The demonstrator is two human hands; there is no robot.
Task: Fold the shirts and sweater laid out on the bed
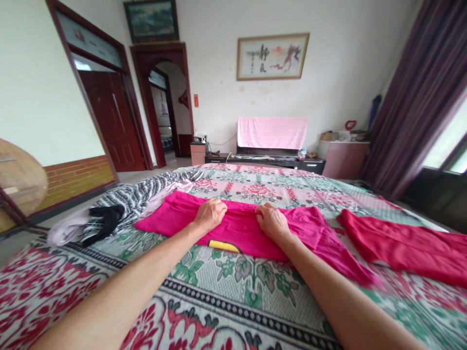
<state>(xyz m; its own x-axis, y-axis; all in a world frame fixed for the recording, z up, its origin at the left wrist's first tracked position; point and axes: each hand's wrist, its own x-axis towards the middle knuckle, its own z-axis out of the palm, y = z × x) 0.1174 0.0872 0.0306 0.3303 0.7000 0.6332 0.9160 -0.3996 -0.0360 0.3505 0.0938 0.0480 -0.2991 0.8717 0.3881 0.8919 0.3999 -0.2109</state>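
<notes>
A bright pink garment lies spread across the bed, with a yellow patch showing at its near edge. My left hand rests on its upper middle, fingers curled and gripping the far edge of the cloth. My right hand lies just to the right, fingers likewise bent over the fabric's far edge. Both forearms stretch out from the bottom of the view.
The bed carries a floral cover in red, green and white. A red garment lies at the right. A striped black-and-white cloth, a black item and pale clothes pile at the left. A pink-draped TV stand stands by the far wall.
</notes>
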